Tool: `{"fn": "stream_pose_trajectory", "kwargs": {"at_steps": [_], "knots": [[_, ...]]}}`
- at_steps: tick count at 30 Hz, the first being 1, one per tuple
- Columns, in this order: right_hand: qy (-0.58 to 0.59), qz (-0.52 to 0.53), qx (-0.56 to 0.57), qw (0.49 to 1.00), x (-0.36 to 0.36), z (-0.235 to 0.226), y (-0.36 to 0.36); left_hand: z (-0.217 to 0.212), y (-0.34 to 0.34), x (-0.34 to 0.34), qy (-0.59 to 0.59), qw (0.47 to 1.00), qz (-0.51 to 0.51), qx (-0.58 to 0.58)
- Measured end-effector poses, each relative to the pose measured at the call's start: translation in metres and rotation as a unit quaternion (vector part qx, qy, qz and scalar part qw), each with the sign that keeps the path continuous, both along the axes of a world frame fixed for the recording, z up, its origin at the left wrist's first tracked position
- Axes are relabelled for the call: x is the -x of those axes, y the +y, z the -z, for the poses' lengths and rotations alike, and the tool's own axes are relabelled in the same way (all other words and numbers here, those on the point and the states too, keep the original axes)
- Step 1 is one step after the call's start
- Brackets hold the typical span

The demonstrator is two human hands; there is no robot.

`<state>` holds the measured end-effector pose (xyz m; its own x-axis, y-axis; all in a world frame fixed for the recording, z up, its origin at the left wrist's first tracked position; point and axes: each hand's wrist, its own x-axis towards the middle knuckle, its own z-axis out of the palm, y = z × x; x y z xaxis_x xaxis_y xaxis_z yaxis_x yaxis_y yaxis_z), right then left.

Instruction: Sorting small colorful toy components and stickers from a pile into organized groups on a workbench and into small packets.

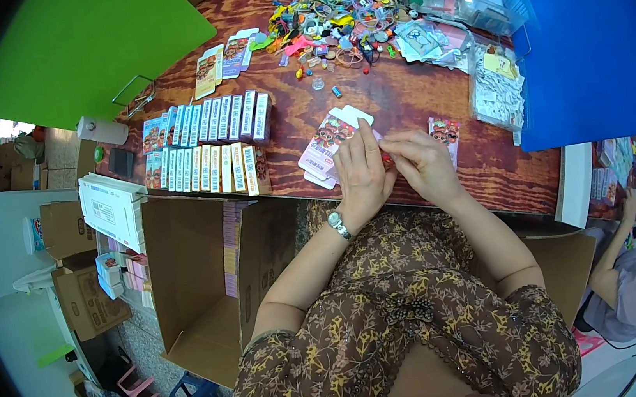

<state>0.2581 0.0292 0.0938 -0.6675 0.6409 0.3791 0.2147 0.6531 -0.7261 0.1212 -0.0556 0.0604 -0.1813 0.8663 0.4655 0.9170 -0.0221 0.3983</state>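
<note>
My left hand (pixel 362 168), with a watch on the wrist, is closed with its fingers pointing away from me, over the right side of a pink-and-white flat carton (pixel 320 149). My right hand (pixel 425 164) meets it fingertip to fingertip, thumb and forefinger pinched. Between the hands a bit of something reddish (pixel 386 158) shows; the fingers hide the rest. White flaps (pixel 356 113) stick out beyond my left fingertips. Just right of my right hand lies a printed packet (pixel 445 134) with cartoon faces.
Two rows of small upright boxes (pixel 209 168) stand at the left. A heap of small colourful trinkets (pixel 337 20) lies at the back. Flat cartons (pixel 237 52) lie beside it. A clear tub (pixel 496 92) of white pieces stands right. Below the table's edge is an open cardboard box (pixel 190 283). Another person (pixel 633 288) works at far right.
</note>
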Motion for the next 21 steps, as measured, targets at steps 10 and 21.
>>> {"fn": "stream_pose_trajectory", "kwargs": {"at_steps": [10, 21], "knots": [[0.086, 0.033, 0.233, 0.968, 0.002, 0.013, -0.023, -0.012, 0.007, 0.005, -0.017, 1.000, 0.004, -0.012], [0.042, 0.040, 0.063, 0.996, 0.002, 0.009, -0.029, -0.010, 0.009, -0.003, 0.008, 0.999, -0.031, 0.010]]}}
